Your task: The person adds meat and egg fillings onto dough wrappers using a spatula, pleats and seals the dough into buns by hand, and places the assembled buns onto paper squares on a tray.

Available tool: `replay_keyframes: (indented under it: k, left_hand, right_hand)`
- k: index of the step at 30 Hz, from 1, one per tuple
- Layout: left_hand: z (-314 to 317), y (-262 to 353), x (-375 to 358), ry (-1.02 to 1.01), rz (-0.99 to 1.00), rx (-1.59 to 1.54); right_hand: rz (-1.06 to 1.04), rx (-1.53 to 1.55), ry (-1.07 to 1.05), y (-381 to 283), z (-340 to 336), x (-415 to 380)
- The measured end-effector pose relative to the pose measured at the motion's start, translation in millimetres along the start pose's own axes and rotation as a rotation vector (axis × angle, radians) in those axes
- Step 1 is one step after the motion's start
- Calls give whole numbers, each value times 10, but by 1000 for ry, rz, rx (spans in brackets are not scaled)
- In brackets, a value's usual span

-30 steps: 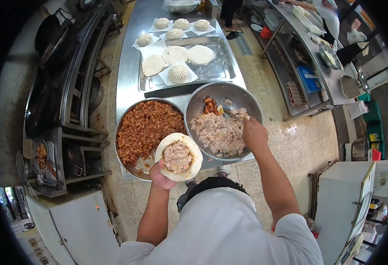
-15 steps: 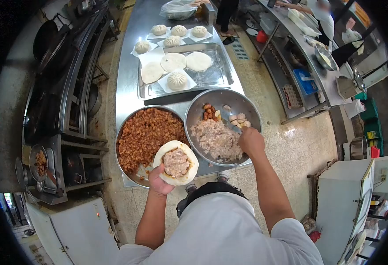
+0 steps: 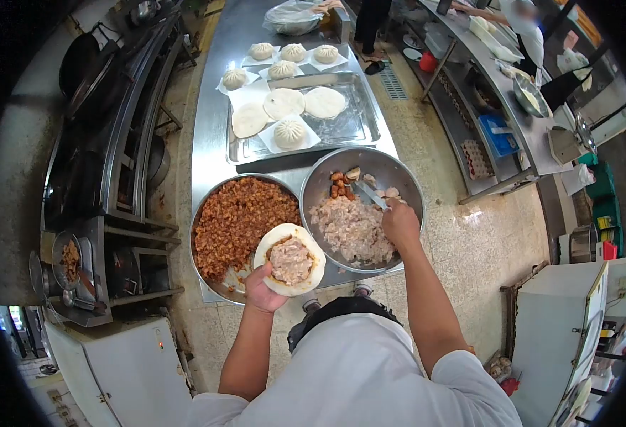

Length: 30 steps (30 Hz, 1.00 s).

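Observation:
In my left hand (image 3: 264,292) rests a round dough wrapper (image 3: 316,274) topped with pale minced meat (image 3: 289,259) and a rim of brown filling. It overlaps the edge of a wide pan of reddish-brown chopped filling (image 3: 240,217). My right hand (image 3: 401,225) grips a flat metal spatula (image 3: 371,196) inside a steel bowl (image 3: 411,181). The blade points toward the bowl's far side, among small brown chunks (image 3: 341,186) and pale round pieces (image 3: 392,193). Below it lies a mound of raw minced meat (image 3: 348,228).
Ahead, a metal tray (image 3: 359,117) bears flat dough rounds (image 3: 325,102) and a pleated bun (image 3: 289,133) on paper. More buns (image 3: 282,69) sit beyond it on the steel table (image 3: 210,135). Stoves line the left; a co-worker (image 3: 527,32) stands behind the right-hand counter (image 3: 494,96).
The spatula blade has moved left among the pieces at the bowl's far side, and a pale piece now shows beside the brown chunks. My left hand still holds the filled wrapper.

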<state>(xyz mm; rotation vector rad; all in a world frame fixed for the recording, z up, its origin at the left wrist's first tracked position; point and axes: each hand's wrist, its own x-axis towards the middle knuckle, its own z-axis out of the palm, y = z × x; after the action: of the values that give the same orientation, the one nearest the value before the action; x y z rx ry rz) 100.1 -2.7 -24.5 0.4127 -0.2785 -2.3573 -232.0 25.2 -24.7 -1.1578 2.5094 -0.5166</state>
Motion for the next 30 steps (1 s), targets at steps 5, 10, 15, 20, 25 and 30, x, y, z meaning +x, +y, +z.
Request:
replay_keyframes:
  k: [5, 10, 15, 20, 25, 30]
  left_hand:
    - [63, -46, 134, -8, 26, -19]
    - [97, -62, 337, -16, 50, -7]
    - [138, -13, 593, 45, 120, 39]
    - [286, -14, 851, 56, 190, 11]
    - [417, -145, 1078, 121, 213, -13]
    - [562, -291, 1082, 67, 168, -98]
  right_hand:
    - [-59, 73, 57, 1, 89, 49]
    - [-70, 141, 58, 12, 148, 105]
    - [-58, 299, 56, 13, 151, 97]
    - [-136, 344, 133, 47, 38, 6]
    - [-429, 277, 220, -175, -476, -410]
    - [-590, 117, 203, -270, -665, -848]
